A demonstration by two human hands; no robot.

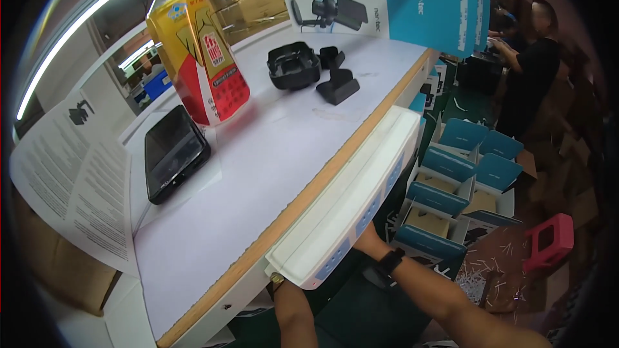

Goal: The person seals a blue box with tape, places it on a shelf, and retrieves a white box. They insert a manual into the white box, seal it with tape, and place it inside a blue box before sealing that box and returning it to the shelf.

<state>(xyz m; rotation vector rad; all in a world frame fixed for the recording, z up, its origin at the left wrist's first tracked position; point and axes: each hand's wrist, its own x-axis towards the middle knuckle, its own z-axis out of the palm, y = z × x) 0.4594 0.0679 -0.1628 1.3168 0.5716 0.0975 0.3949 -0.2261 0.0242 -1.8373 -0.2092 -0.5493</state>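
Note:
My right hand (369,241), with a dark band (389,260) at its wrist, reaches in under the shelf. Its fingers are hidden behind a long white power strip (351,196) with blue sockets, mounted along the shelf's front edge. My left forearm (295,319) comes up from below, and the hand at its end disappears behind the near end of the same strip. Whatever either hand touches or holds is out of sight. A brass-coloured fitting (276,278) shows beside my left wrist.
The white-topped shelf (258,180) carries a drink bottle (196,51), a black phone (174,151), several black plastic parts (293,66) and blue-white boxes (419,6). A printed sheet (71,180) leans left. Open cartons (432,219), a red stool (551,241) and another person (535,71) are at right.

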